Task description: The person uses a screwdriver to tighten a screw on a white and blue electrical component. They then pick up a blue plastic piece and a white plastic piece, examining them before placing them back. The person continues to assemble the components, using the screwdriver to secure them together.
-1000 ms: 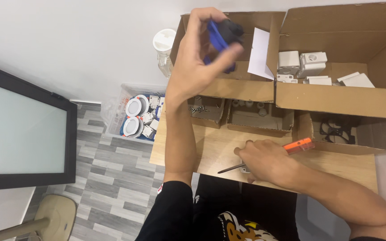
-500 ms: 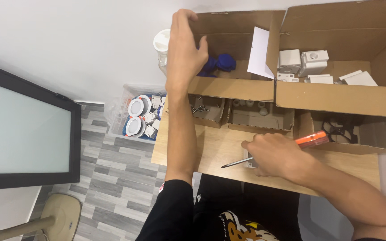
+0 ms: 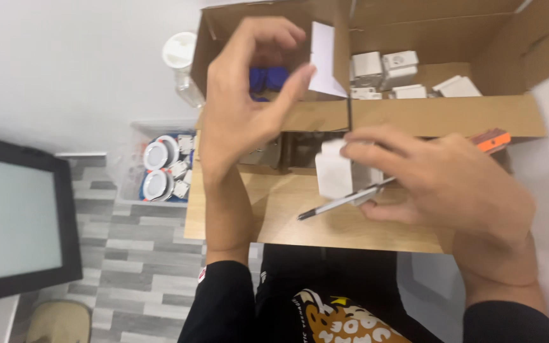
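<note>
A small wooden table (image 3: pixel 274 219) stands against a white wall, over grey plank flooring, and everything here is placed from that table. On its far edge sit two open cardboard boxes, the left box (image 3: pixel 236 38) and the right box (image 3: pixel 439 114).

The left hand (image 3: pixel 243 101) is raised above the table's far left part, in front of the left box, fingers spread wide and holding nothing. Just behind it, inside that box, lie blue parts (image 3: pixel 268 77), two as far as I can tell. The right hand (image 3: pixel 439 184) hovers over the table's right half, closed on one screwdriver (image 3: pixel 338 204) whose orange handle end (image 3: pixel 493 138) pokes out past the knuckles; its fingertips also pinch one small white block (image 3: pixel 333 168).

The step in hand looks like work on the white block with the tool; the next move seems to call for the free left hand to steady the block.

The right box holds about five white blocks (image 3: pixel 382 67). Left of the table, on the floor, one clear tub (image 3: pixel 160 166) holds two round white fittings. One dark screen (image 3: pixel 14 222) stands further left.
</note>
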